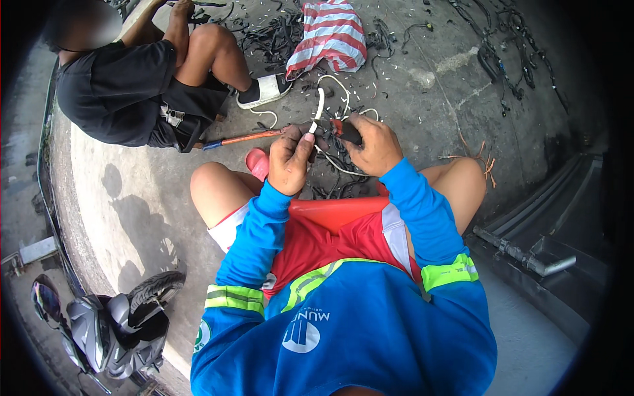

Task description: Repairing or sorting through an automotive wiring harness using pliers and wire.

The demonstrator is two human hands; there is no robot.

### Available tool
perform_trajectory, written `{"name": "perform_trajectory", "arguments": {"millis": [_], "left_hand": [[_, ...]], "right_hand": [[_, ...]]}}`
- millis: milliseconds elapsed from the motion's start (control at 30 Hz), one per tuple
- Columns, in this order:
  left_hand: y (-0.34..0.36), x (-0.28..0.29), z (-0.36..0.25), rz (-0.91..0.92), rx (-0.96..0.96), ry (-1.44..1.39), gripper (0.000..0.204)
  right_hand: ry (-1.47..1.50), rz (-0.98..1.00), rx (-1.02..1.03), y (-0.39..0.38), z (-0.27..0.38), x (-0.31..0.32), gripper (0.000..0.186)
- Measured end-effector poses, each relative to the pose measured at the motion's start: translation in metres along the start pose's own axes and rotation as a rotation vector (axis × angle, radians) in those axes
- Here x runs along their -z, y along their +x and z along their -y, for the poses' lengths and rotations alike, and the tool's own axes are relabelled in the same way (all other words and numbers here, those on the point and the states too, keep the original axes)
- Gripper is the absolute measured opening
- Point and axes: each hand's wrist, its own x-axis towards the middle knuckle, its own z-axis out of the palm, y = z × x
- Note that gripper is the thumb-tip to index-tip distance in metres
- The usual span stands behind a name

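Observation:
My left hand [288, 162] is closed around a white cable [319, 105], pinching it with the thumb; a length of it stands up above the fingers and loose loops hang around. My right hand [373, 145] grips a hand tool [348, 132] with red and black handles, its dark head against the cable beside my left thumb; its exact type is hard to make out. Beneath my hands lie black cable scraps [330, 188], in front of a red plastic object [330, 210] between my legs. An orange-and-blue bar [241, 138] lies beyond my left hand, near a pink slipper [257, 163].
A co-worker [119, 99] sits at the upper left. A striped sack [330, 36] and heaps of black wiring [512, 56] lie on the concrete floor [456, 79]. A scooter [99, 327] stands at lower left, a metal frame [528, 251] at right.

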Motion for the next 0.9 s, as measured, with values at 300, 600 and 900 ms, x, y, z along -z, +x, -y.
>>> {"name": "perform_trajectory", "arguments": {"millis": [300, 600, 900], "left_hand": [[-0.004, -0.006, 0.001, -0.035, -0.042, 0.152, 0.024], [-0.003, -0.017, -0.004, -0.131, -0.306, 0.504, 0.015], [-0.047, -0.029, 0.015, 0.057, -0.223, 0.457, 0.015]], "right_hand": [[-0.325, 0.016, 0.000, 0.003, 0.012, 0.003, 0.036], [-0.323, -0.053, -0.179, 0.009, 0.015, 0.000, 0.022], [-0.327, -0.229, -0.990, 0.025, -0.086, 0.028, 0.026]]}}
